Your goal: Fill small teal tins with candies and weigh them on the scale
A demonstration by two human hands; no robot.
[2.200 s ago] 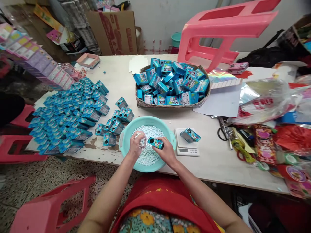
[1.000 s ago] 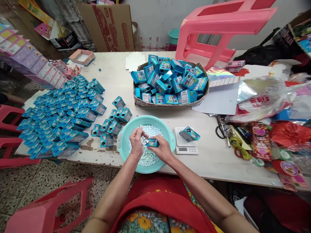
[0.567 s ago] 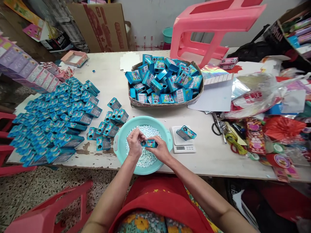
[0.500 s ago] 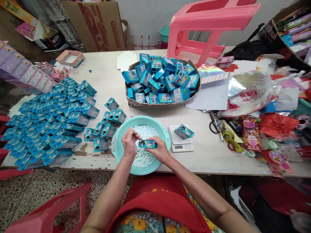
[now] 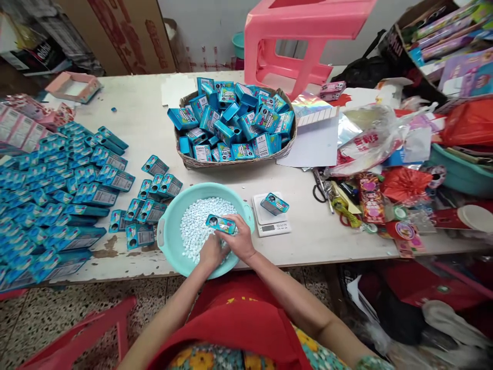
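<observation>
Head view: my left grip (image 5: 211, 253) dips into white bits (image 5: 192, 221) in a green bowl (image 5: 172, 246); I can't tell if it has any. My right grip (image 5: 241, 239) is closed around a blue tin (image 5: 221, 224) over the bowl. From the bowl, a scale (image 5: 275, 229) with another tin (image 5: 275, 204) sits at 3 o'clock, and many tins (image 5: 61, 198) crowd the desk (image 5: 144, 115) at 9. Farther, near 12, is a basket (image 5: 288, 149) of tins.

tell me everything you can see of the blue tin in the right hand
The blue tin looks like glossy metal with colourful print. Its narrow top faces the camera, a round hole near one end; contents unclear. The right hand grips the other end, holding it above the turquoise basin of white pellets.
</observation>
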